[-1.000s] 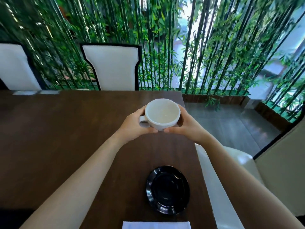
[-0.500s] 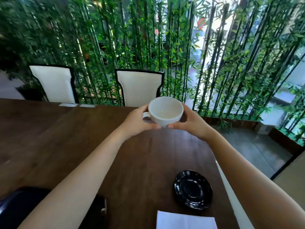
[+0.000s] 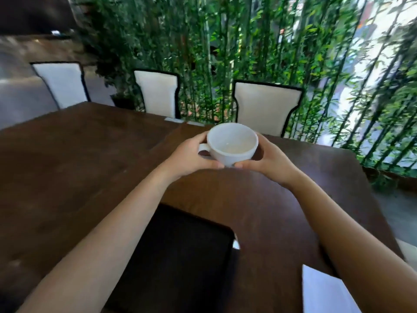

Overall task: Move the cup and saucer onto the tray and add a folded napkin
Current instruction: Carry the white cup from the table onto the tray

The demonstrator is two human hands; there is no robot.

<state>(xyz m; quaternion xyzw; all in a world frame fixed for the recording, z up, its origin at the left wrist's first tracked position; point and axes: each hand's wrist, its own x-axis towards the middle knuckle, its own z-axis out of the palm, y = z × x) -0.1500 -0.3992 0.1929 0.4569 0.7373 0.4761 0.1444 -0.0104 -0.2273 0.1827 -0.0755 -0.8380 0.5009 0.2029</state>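
Note:
An empty white cup (image 3: pixel 232 143) is held above the dark wooden table (image 3: pixel 67 159), its handle pointing left. My left hand (image 3: pixel 191 158) grips it on the handle side and my right hand (image 3: pixel 268 160) cups the other side. A black tray (image 3: pixel 180 251) lies on the table below my forearms, nearer to me. A white napkin (image 3: pixel 322 290) sits at the lower right, partly covered by my right forearm. The black saucer is hidden or out of frame.
Three white chairs with black trim (image 3: pixel 266 107) stand along the table's far side in front of a wall of bamboo stalks (image 3: pixel 225 53). The table's right edge (image 3: pixel 372 199) drops off to a grey floor.
The view has swung to the left, with the cup still held in both hands. The black tray has come into view under my arms, and the saucer has left the frame.

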